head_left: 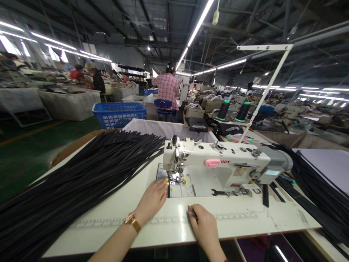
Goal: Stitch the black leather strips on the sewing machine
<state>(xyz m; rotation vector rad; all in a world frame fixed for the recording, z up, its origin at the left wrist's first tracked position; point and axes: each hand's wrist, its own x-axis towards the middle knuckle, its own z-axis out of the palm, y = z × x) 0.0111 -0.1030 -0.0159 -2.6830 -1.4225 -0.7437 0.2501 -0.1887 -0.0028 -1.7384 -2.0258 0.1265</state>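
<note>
Left hand (153, 195) looks nearly flat, fingers at the black strip (168, 190) near the sewing machine (218, 157)'s foot. I'd guide lightly, fingertips clear of the needle. Your right hand (204, 222)'s half-curled; can't tell what it's pinching.

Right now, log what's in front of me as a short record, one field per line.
Left hand: left hand flat, fingertips by the needle area of the sewing machine
Right hand: right hand curled at the table front; too small to tell what it pinches
Left of machine: long black strips, heaped
Under machine arm: wrench, lying flat
On machine: pink object
Behind machine: two black thread cones, upright
Beyond table: blue basket; person in checked shirt, back turned
</note>
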